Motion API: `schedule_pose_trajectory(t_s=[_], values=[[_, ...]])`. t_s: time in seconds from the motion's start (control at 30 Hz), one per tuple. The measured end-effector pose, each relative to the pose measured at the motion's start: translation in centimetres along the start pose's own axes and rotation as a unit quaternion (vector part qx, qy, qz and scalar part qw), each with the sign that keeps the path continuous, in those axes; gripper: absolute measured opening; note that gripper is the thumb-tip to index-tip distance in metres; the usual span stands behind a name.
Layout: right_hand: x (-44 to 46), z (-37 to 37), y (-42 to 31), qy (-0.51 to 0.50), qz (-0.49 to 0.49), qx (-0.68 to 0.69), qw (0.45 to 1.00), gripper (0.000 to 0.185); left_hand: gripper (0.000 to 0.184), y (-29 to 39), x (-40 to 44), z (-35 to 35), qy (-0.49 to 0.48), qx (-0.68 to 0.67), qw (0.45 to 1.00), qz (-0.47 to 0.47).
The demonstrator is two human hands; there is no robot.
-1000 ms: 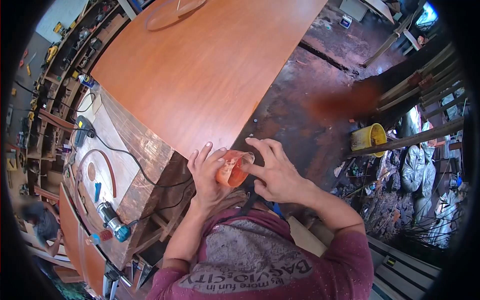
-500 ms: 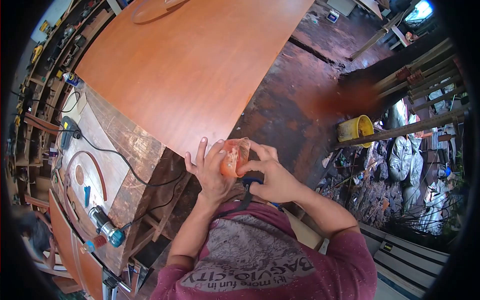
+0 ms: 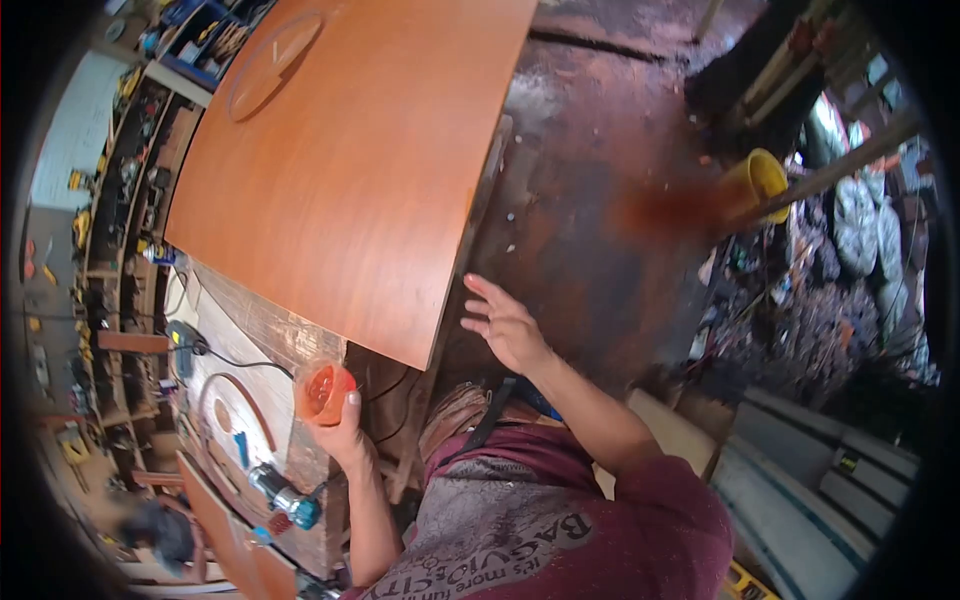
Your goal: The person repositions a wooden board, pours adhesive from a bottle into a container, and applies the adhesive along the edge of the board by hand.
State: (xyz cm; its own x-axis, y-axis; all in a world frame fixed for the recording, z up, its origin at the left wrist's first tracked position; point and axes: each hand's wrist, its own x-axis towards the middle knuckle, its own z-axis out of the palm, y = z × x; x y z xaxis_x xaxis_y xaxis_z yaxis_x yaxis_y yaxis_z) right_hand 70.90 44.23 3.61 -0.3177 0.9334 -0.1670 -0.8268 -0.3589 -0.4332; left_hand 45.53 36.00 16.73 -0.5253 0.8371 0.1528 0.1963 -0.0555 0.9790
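Note:
My left hand (image 3: 343,432) is wrapped round a see-through plastic cup (image 3: 307,400) with orange-red stuff inside. It holds the cup beside the wooden worktable, with the thumb on the near right side. My right hand (image 3: 512,335) is off to the right of the panel's near corner, its fingers stretched out and apart with nothing in them. One fingertip looks reddish. A large reddish-brown wooden panel (image 3: 350,190) spreads ahead of both hands, lying on the worktable (image 3: 310,345). On its far end lies a clear curved piece (image 3: 275,65).
A teal-and-silver power tool (image 3: 283,497) rests on the worktable, near a curved strip (image 3: 255,410) and a dark cable (image 3: 245,360). Shelves of tools (image 3: 115,220) line the left side. At right is a yellow bucket (image 3: 765,175). Another person (image 3: 160,530) is at lower left.
My left hand has carried the cup left, towards the worktable. My right hand has come off the cup and opened. The view has shifted, so the panel's near corner appears farther right.

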Motion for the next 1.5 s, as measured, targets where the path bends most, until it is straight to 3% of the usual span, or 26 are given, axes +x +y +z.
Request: schedule_pose_trajectory(t_s=[0.2, 0.27, 0.4, 0.5, 0.63, 0.73, 0.87, 0.97, 1.13, 1.2, 1.27, 1.3, 1.5], values=[[3.4, -0.1, 3.9, -0.022, -0.068, -0.02, 0.997, 0.093, 0.081, 2.8, 0.4, -4.8, -0.01, 0.059, 0.998, 0.014], [4.5, -0.7, 5.2, 0.0, -0.126, -0.137, 0.983, 0.097, 0.081, 2.1, 0.9, -6.5, -0.033, 0.07, 0.996, 0.033], [4.8, 0.8, 3.6, 0.07, -0.212, -0.354, 0.908, 0.097, 0.081, 0.4, 1.0, -8.1, -0.059, 0.074, 0.995, 0.034], [4.4, 1.2, 4.3, 0.118, -0.289, -0.525, 0.792, 0.093, 0.082, -0.7, 1.3, -9.0, -0.07, 0.071, 0.995, 0.023], [-1.8, 2.0, 7.5, 0.122, -0.281, -0.607, 0.733, 0.083, 0.083, -0.8, 1.6, -9.0, -0.084, 0.095, 0.991, 0.031], [-1.5, 1.3, 6.7, 0.18, -0.312, -0.606, 0.709, 0.078, 0.085, -0.9, 1.3, -9.6, -0.079, 0.115, 0.99, 0.028], [4.2, 0.8, 3.1, 0.16, -0.347, -0.562, 0.734, 0.086, 0.086, -0.4, 0.9, -9.5, -0.072, 0.123, 0.989, 0.045], [5.4, 1.0, 3.4, 0.138, -0.329, -0.595, 0.72, 0.088, 0.085, 0.4, 0.7, -9.7, -0.073, 0.115, 0.989, 0.055], [-1.4, 2.1, 8.5, 0.091, -0.299, -0.564, 0.764, 0.086, 0.085, -0.5, 1.0, -10.1, -0.085, 0.097, 0.99, 0.057], [-1.4, 1.9, 7.4, 0.128, -0.277, -0.538, 0.786, 0.087, 0.086, -0.3, 0.8, -10.2, -0.093, 0.108, 0.989, 0.044], [0.8, 1.5, 5.0, 0.149, -0.29, -0.526, 0.785, 0.091, 0.082, -0.1, 0.4, -9.1, -0.092, 0.125, 0.986, 0.065], [2.0, 1.2, 4.2, 0.143, -0.279, -0.572, 0.758, 0.095, 0.082, -0.1, 0.3, -8.9, -0.092, 0.12, 0.986, 0.067], [-1.6, 2.1, 8.8, 0.071, -0.263, -0.588, 0.762, 0.091, 0.092, 0.5, 0.5, -8.6, -0.106, 0.093, 0.988, 0.069]])
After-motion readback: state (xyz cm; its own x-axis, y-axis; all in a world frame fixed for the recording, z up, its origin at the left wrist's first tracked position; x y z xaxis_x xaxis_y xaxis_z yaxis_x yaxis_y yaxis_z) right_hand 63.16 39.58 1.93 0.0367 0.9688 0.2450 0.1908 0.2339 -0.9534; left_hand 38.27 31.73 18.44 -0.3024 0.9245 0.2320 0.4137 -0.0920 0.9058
